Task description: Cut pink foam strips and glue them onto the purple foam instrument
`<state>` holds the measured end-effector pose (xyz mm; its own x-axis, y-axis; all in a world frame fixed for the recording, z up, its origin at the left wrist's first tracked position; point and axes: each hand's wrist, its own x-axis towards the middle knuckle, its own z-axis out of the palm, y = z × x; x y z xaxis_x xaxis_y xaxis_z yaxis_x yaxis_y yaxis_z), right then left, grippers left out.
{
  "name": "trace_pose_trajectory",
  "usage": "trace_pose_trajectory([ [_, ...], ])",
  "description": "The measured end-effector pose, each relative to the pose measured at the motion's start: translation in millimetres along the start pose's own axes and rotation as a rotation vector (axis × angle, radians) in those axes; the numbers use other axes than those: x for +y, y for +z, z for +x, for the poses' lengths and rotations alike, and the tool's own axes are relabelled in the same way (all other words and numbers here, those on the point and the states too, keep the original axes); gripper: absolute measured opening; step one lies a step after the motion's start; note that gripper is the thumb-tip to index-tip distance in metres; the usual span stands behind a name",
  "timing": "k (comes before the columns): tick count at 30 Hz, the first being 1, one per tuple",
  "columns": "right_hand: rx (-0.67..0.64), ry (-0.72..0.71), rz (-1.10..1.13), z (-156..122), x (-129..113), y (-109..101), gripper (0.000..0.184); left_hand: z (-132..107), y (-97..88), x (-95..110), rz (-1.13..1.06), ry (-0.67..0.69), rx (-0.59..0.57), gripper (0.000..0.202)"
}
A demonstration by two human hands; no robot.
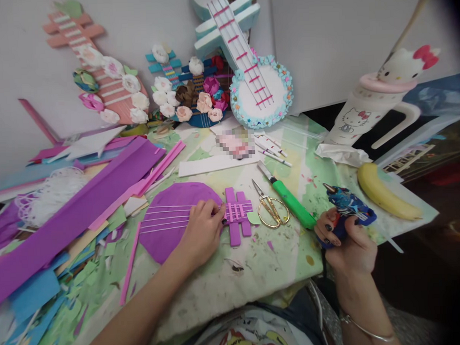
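Note:
A purple paper-covered model lute (168, 235) lies flat on the table, with white strings along its round body and small pink strips across its neck. My left hand (204, 229) rests on it where body and neck meet, thumb and fingers pinched together; whatever is between them is hidden. Crossbars (234, 233) in purple and a pale green leaf piece (254, 218) sit at the head. At the right table edge, my right hand (347, 239) grips a blue patterned glue gun (346, 203), its metal nozzle tilted up and left.
Gold-handled scissors (271, 209) and a green utility knife (291, 200) lie between my hands. A banana (387, 192) and a white tumbler (359, 112) are at right. Paper scraps and a long purple sheet (73, 213) cover the left. Decorated model instruments (263, 91) lean against the wall.

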<state>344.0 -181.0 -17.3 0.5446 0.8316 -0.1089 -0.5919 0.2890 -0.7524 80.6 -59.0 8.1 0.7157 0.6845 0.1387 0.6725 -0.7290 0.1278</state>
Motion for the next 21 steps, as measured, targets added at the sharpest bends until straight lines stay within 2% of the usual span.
trace_pose_trajectory([
  [8,-0.017,0.011,-0.004,0.0,0.0,-1.8,0.031,1.8,8.6,-4.5,-0.107,-0.059,0.105,0.031],
  [13,-0.009,0.019,-0.002,-0.2,-0.2,-0.8,0.03,1.7,11.5,-0.7,-0.027,-0.055,0.164,0.027],
  [18,-0.006,0.019,0.003,0.1,0.3,-0.8,0.031,1.5,14.0,7.5,0.113,-0.077,0.139,0.027],
  [21,-0.01,0.011,-0.018,0.1,0.1,-0.9,0.03,0.7,15.3,7.0,0.104,-0.083,0.156,0.027],
])
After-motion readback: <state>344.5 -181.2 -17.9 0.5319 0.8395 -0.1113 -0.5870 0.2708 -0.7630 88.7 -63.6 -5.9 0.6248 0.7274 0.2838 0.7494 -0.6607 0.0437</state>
